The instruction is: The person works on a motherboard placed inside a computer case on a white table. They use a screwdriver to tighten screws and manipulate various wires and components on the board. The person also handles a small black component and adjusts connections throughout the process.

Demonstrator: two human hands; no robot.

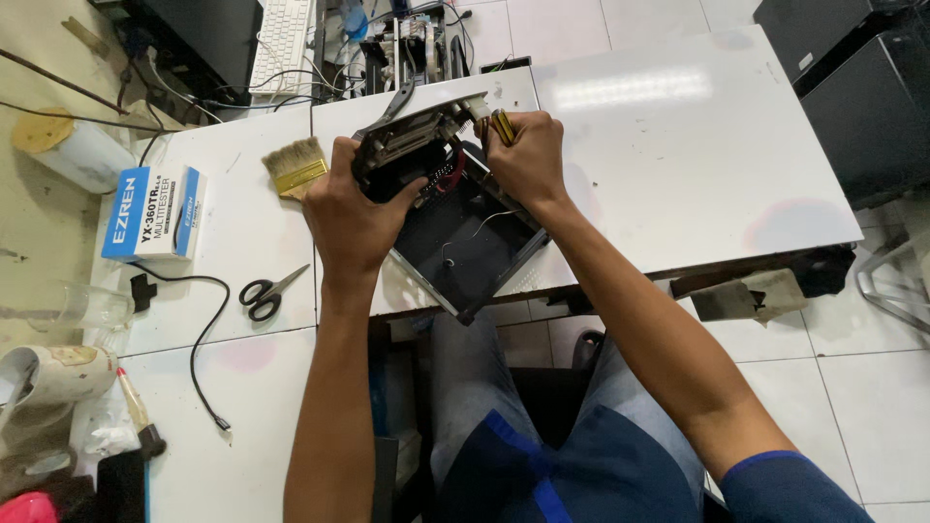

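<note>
At table edge, near centre: 2 hands on an opened black device, its tray-like lower shell overhanging the white table above the person's lap. Left hand clamped on the raised upper part of the device, fingers wrapped over its left end, holding it tilted up. Right hand closed around a yellow-handled tool, held at the upper part's right end; tip hidden, contact point cannot be told. Hands apart, upper part between them. A thin wire lies inside the lower shell.

Left of device: paintbrush just beside left hand; scissors nearer the table edge; blue-and-white box farther left; black cable trailing past the scissors. Keyboard at far edge.
</note>
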